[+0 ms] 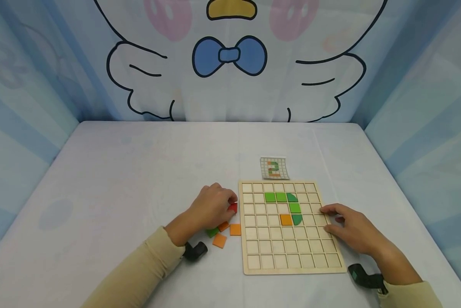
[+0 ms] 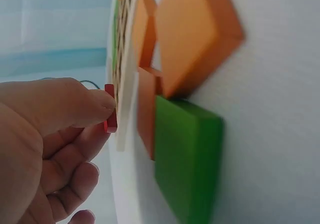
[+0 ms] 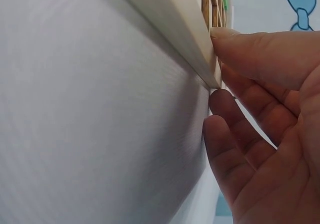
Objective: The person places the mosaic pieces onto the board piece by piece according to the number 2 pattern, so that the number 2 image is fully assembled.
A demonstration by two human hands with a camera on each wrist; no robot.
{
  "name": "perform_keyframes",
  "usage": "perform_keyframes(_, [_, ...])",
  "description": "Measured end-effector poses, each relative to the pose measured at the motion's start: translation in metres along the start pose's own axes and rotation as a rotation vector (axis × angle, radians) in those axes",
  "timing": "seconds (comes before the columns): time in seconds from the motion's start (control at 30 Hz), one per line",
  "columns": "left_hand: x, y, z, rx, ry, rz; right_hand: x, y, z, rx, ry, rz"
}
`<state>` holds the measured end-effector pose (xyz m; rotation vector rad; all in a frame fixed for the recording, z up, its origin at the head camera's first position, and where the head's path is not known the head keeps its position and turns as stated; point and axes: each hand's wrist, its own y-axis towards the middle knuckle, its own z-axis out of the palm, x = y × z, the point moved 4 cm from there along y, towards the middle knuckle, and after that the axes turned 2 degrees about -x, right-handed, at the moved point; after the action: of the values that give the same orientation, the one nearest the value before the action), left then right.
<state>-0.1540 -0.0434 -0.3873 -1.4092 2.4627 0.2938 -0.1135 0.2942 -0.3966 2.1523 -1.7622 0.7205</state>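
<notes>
My left hand [image 1: 214,206] pinches a small red tile [image 1: 233,208] between thumb and fingers, just off the left edge of a wooden grid board [image 1: 270,247]. In the left wrist view the red tile [image 2: 109,109] stands on edge in that pinch. On the board lie light green tiles [image 1: 281,197], darker green rounded tiles [image 1: 297,220] and an orange tile [image 1: 286,220]. My right hand [image 1: 355,226] rests at the board's right edge; in the right wrist view its thumb [image 3: 260,54] touches the rim and the other fingers bend loosely beside it.
Loose orange tiles [image 1: 219,240] and a green tile [image 1: 212,232] lie below my left hand, one orange tile [image 1: 235,229] close against the board's left edge. Behind the board is a small pattern card [image 1: 274,168] with a grid picture. A white cloth [image 1: 138,171] covers the table.
</notes>
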Motion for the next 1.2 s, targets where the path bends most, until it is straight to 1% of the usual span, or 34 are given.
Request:
perform_keyframes(0.13, [-0.006,0.001,-0.005,-0.022,-0.025,0.03,0.0,0.0,0.0,0.004,-0.005,0.009])
perform_keyframes(0.23, [-0.012,0.003,-0.005,-0.027,-0.047,0.053,0.0,-0.001,-0.001,0.004,-0.006,0.012])
perform_keyframes(0.37, [-0.023,0.007,-0.004,-0.026,-0.052,0.075,0.002,-0.001,-0.001,0.002,-0.003,0.013])
perform_keyframes(0.6, [-0.041,0.016,0.001,0.02,-0.039,0.064,0.002,-0.002,-0.002,0.004,0.0,0.01])
perform_keyframes(0.73, [-0.05,0.02,0.004,0.034,-0.044,0.071,0.001,-0.002,-0.002,0.004,-0.003,0.011])
perform_keyframes(1.07, [-0.062,0.027,0.015,0.032,-0.041,0.08,0.003,0.0,-0.002,-0.007,-0.001,-0.008])
perform_keyframes(1.2, [-0.066,0.03,0.02,0.045,-0.027,0.069,0.003,0.0,-0.001,-0.005,0.001,-0.007])
